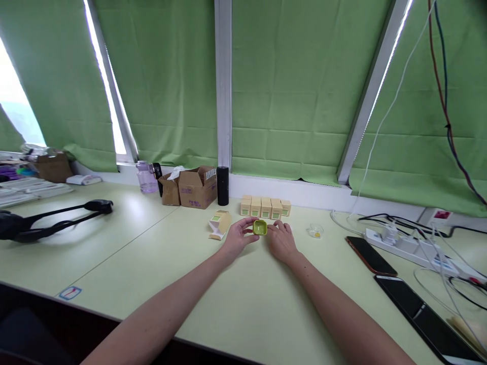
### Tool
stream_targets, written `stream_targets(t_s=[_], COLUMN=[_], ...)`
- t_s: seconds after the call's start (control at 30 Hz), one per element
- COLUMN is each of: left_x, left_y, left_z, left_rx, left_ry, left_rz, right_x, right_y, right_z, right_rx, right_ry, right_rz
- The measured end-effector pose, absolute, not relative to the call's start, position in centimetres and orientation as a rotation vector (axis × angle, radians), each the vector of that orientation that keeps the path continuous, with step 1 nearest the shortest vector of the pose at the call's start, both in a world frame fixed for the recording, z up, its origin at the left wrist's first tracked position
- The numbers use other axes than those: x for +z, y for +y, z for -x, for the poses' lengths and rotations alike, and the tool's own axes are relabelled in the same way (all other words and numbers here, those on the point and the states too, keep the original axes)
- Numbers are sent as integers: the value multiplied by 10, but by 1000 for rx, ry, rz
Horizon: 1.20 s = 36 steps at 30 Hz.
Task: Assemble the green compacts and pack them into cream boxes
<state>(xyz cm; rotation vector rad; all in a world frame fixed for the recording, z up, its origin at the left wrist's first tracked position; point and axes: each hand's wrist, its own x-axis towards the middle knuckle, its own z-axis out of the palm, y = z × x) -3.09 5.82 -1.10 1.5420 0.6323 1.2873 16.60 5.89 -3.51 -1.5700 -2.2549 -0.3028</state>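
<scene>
My left hand point(239, 235) grips a small yellow-green square cup point(260, 227) between thumb and fingers, its hollow side turned towards me. Close by the cup's right side is my right hand point(280, 240), back upward and fingers bent. Its fingertips are partly hidden, and I cannot tell what they hold or whether they touch the cup. Left of my left hand lies an opened small carton point(220, 224) with its flaps spread. Beyond both hands stand several small tan boxes point(261, 208) with green labels, set in a row.
A clear round dish point(315, 231) with something yellow in it sits to the right. Farther right lie a phone point(371, 255), a tablet point(426, 314) and a power strip point(411, 248) with cables. At the back are cardboard boxes point(198, 187), a black cylinder point(222, 186) and a purple bottle point(146, 177).
</scene>
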Motion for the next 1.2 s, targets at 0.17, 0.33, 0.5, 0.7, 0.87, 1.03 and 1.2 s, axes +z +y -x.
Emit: stream_targets(t_s=[0.17, 0.33, 0.5, 0.7, 0.87, 1.03, 1.2], left_x=[-8, -6, -7, -7, -8, -11, -12], left_y=[54, 50, 48, 45, 39, 38, 37], left_z=[30, 27, 25, 25, 22, 20, 20], left_rx=[1293, 1311, 1299, 1281, 1244, 1213, 1213], left_ry=[624, 648, 644, 688, 707, 720, 736], left_rz=[-1527, -1543, -1575, -1648, -1748, -1786, -1811], right_x=[-30, -33, -23, -4, -4, -9, -10], right_y=[37, 2, -22, -24, -19, -16, -16], right_z=[-168, -171, -160, -159, -173, -176, -173], right_rx=[-292, 37, 609, 843, 887, 984, 1079], right_ry=[-2131, -1921, -1587, -1262, -1125, -1056, -1017], right_rz=[1518, 1372, 1023, 823, 847, 874, 874])
